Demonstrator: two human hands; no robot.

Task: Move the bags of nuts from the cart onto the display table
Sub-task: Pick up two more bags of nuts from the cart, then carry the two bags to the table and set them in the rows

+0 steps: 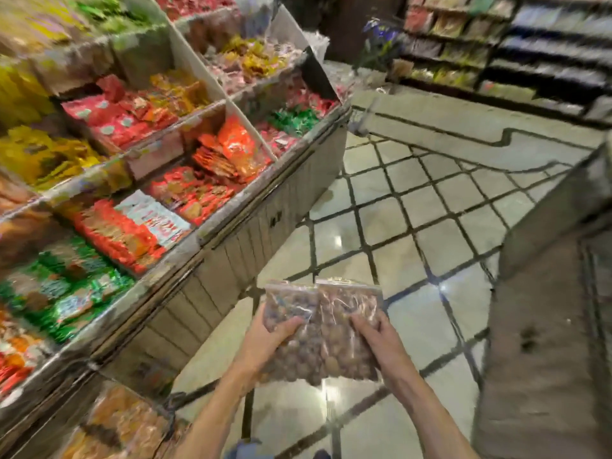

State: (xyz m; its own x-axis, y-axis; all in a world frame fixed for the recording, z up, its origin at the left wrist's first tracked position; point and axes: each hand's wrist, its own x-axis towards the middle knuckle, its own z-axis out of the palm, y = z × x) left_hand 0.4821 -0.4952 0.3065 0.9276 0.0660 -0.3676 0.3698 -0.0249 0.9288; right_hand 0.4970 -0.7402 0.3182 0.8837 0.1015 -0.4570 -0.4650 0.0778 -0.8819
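Two clear plastic bags of brown nuts (pixel 323 339) are held side by side in front of me, above the tiled floor. My left hand (pixel 270 342) grips the left bag, thumb on top. My right hand (pixel 377 339) grips the right bag, fingers spread over it. The display table (pixel 231 233), a tiered stand with compartments of red, green and yellow snack packets, runs along my left. A wire cart (pixel 139 422) with orange-brown packets sits at the bottom left, partly cut off by the frame edge.
A grey-brown counter or cabinet (pixel 543 326) stands on my right. Shelves of packaged goods (pixel 496 51) line the far wall. Glossy floor tiles with dark diagonal lines (pixel 397 226) lie open between the stand and the cabinet.
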